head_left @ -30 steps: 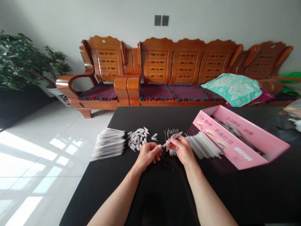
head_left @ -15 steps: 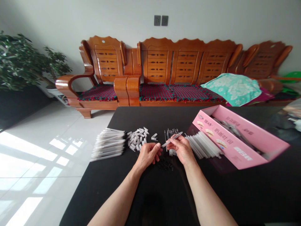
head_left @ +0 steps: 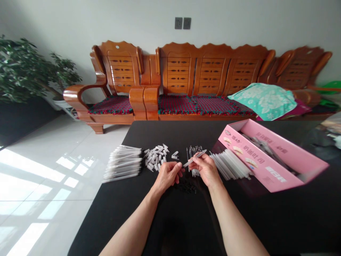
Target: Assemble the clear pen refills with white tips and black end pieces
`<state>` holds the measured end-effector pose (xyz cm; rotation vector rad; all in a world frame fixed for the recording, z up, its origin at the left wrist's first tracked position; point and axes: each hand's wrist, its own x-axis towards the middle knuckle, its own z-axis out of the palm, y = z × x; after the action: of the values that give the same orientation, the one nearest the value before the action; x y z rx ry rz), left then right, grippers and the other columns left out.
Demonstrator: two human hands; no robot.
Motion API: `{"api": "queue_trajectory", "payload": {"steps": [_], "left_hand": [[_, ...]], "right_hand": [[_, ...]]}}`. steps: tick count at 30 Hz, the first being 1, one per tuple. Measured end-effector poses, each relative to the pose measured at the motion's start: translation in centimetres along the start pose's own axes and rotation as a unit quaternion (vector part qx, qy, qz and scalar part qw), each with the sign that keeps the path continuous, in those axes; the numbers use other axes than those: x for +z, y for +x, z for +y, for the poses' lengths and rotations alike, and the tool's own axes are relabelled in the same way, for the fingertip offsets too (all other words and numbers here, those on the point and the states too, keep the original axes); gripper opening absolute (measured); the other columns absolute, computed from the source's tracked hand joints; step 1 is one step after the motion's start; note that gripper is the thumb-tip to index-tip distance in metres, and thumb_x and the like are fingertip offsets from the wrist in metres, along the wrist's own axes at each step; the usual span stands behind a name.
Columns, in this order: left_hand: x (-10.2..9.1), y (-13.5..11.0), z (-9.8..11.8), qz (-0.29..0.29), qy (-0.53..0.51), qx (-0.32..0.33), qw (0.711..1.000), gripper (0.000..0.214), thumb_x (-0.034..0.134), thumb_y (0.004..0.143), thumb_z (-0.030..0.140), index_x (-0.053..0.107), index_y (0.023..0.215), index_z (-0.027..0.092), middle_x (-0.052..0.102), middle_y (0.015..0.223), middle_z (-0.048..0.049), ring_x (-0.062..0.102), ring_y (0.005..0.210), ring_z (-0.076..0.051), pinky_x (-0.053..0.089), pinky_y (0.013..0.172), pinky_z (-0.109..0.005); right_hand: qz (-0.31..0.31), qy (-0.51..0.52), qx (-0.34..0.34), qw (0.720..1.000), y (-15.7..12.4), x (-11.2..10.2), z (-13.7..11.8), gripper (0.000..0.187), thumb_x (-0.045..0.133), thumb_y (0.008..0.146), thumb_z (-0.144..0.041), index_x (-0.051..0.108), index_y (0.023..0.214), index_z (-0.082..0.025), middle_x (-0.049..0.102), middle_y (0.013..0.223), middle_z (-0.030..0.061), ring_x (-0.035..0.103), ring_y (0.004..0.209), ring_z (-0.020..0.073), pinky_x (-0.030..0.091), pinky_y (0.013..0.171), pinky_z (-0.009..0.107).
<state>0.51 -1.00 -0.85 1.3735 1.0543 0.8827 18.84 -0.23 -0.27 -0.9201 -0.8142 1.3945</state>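
My right hand (head_left: 205, 169) is closed round a whitish pen barrel (head_left: 194, 159), which slants up to the right with its lower end toward my left hand (head_left: 169, 174). The left thumb and forefinger are pinched together at that lower end; what they hold is too small and hidden to make out. Below the hands lies a heap of small black parts (head_left: 188, 186). Behind them are thin pen refills (head_left: 195, 148), partly covered by the right hand. White pen caps (head_left: 154, 157) are heaped left of centre, beside a stack of white pen barrels with black ends (head_left: 122, 163). More translucent barrels (head_left: 230, 164) lie to the right.
An open pink box (head_left: 263, 160) with dark and grey contents stands on the right of the black table (head_left: 160, 131). A clear plastic bag (head_left: 327, 131) is at the far right. Beyond the table stand a wooden sofa (head_left: 210, 71) and chairs; potted plants (head_left: 26, 71) are at left.
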Motion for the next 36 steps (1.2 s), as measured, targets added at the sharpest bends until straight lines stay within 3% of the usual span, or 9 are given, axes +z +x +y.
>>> {"api": "queue_trajectory", "payload": {"steps": [6, 9, 12, 16, 19, 22, 25, 32, 36], "left_hand": [[0.06, 0.22, 0.0, 0.047, -0.035, 0.008, 0.998, 0.039, 0.075, 0.073, 0.048, 0.062, 0.084, 0.013, 0.055, 0.052, 0.0038, 0.046, 0.036, -0.006, 0.031, 0.031, -0.014], [-0.03, 0.13, -0.03, 0.042, -0.043, 0.005, 0.998, 0.045, 0.064, 0.081, 0.056, 0.065, 0.093, 0.013, 0.061, 0.063, -0.0006, 0.049, 0.038, -0.007, 0.032, 0.03, -0.015], [-0.1, 0.05, -0.18, 0.009, -0.021, -0.006, 1.0, 0.049, 0.053, 0.087, 0.058, 0.067, 0.082, 0.011, 0.063, 0.063, -0.0032, 0.05, 0.037, -0.006, 0.031, 0.03, -0.014], [-0.08, 0.12, -0.16, 0.013, -0.011, -0.003, 1.0, 0.038, 0.067, 0.08, 0.049, 0.061, 0.073, 0.012, 0.055, 0.049, 0.0021, 0.043, 0.034, -0.005, 0.031, 0.031, -0.014], [-0.06, 0.17, 0.01, 0.035, -0.048, 0.006, 0.998, 0.037, 0.076, 0.073, 0.045, 0.061, 0.084, 0.013, 0.056, 0.053, 0.0041, 0.048, 0.037, -0.006, 0.035, 0.033, -0.014], [-0.08, 0.14, 0.02, 0.034, -0.045, 0.007, 0.998, 0.041, 0.07, 0.078, 0.051, 0.064, 0.091, 0.012, 0.06, 0.061, 0.0013, 0.05, 0.039, -0.007, 0.036, 0.032, -0.015], [-0.08, 0.11, -0.13, -0.001, -0.018, -0.004, 1.0, 0.048, 0.055, 0.087, 0.057, 0.067, 0.082, 0.011, 0.063, 0.063, -0.0031, 0.051, 0.038, -0.007, 0.035, 0.031, -0.015], [-0.1, 0.25, -0.05, 0.039, -0.035, 0.008, 0.999, 0.036, 0.076, 0.072, 0.045, 0.062, 0.081, 0.013, 0.057, 0.054, 0.003, 0.051, 0.039, -0.008, 0.038, 0.034, -0.016], [-0.17, 0.17, -0.16, 0.026, -0.03, 0.011, 0.999, 0.042, 0.065, 0.081, 0.053, 0.064, 0.091, 0.013, 0.062, 0.062, -0.0005, 0.052, 0.04, -0.008, 0.037, 0.033, -0.016]], "right_hand": [[-0.001, -0.003, 0.003, 1.0, -0.07, 0.09, 0.03, 0.032, 0.084, 0.067, -0.031, 0.062, 0.085, -0.017, 0.074, 0.073, 0.0033, 0.07, 0.056, 0.0164, 0.059, 0.053, 0.026], [0.004, 0.0, -0.003, 1.0, -0.03, 0.05, 0.02, 0.032, 0.084, 0.067, -0.031, 0.062, 0.084, -0.018, 0.073, 0.071, 0.0024, 0.069, 0.056, 0.016, 0.059, 0.053, 0.026], [0.005, 0.001, -0.007, 1.0, 0.0, 0.04, -0.01, 0.032, 0.085, 0.067, -0.031, 0.062, 0.084, -0.018, 0.073, 0.07, 0.0024, 0.069, 0.055, 0.0159, 0.059, 0.053, 0.026], [0.002, -0.003, -0.005, 1.0, -0.04, 0.1, -0.04, 0.032, 0.085, 0.067, -0.032, 0.062, 0.084, -0.018, 0.073, 0.071, 0.0033, 0.069, 0.055, 0.0161, 0.058, 0.053, 0.026], [0.002, -0.004, -0.007, 1.0, -0.04, 0.11, -0.07, 0.032, 0.085, 0.066, -0.032, 0.062, 0.084, -0.018, 0.074, 0.072, 0.0034, 0.069, 0.055, 0.0158, 0.059, 0.053, 0.025], [0.003, -0.003, -0.006, 1.0, -0.02, 0.1, -0.12, 0.031, 0.085, 0.067, -0.032, 0.062, 0.083, -0.018, 0.073, 0.071, 0.003, 0.069, 0.055, 0.0157, 0.059, 0.053, 0.025], [-0.002, -0.002, -0.004, 1.0, -0.05, 0.1, -0.13, 0.031, 0.084, 0.068, -0.032, 0.061, 0.084, -0.018, 0.073, 0.071, 0.0029, 0.069, 0.056, 0.016, 0.059, 0.053, 0.026], [-0.007, -0.009, -0.005, 1.0, -0.13, 0.17, 0.0, 0.031, 0.084, 0.068, -0.031, 0.062, 0.084, -0.017, 0.074, 0.074, 0.004, 0.069, 0.056, 0.0167, 0.059, 0.053, 0.027], [-0.005, -0.006, -0.001, 1.0, -0.11, 0.11, -0.02, 0.03, 0.084, 0.068, -0.031, 0.062, 0.085, -0.018, 0.074, 0.072, 0.0034, 0.069, 0.056, 0.0163, 0.058, 0.053, 0.026]]}}
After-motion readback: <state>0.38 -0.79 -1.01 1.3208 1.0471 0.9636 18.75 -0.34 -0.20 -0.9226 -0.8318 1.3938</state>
